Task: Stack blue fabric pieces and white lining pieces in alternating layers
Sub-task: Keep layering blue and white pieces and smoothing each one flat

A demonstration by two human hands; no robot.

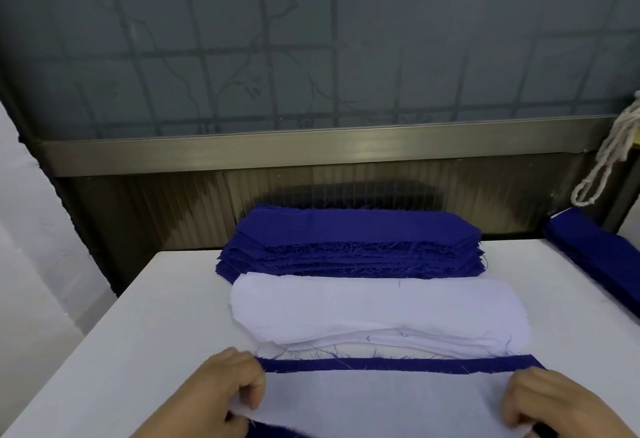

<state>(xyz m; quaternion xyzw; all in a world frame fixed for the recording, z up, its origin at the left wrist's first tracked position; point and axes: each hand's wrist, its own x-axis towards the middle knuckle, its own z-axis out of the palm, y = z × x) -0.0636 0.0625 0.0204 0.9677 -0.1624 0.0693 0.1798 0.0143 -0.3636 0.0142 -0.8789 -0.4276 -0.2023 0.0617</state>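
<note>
Lining piece (381,399), white, is pinched at its ends by the left hand (228,392) and right hand (547,403) over one blue fabric piece (398,365). Three stacks are seen on the table (138,316): two blue (349,243) (595,250), one white (377,313).

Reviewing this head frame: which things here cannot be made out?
- Alternating stack under the white lining piece: layer count hidden by that piece and cut by the bottom edge.
- Left hand and right hand: fingertips tucked under the lining.
- Side blue pile: cut off by the right edge.
</note>
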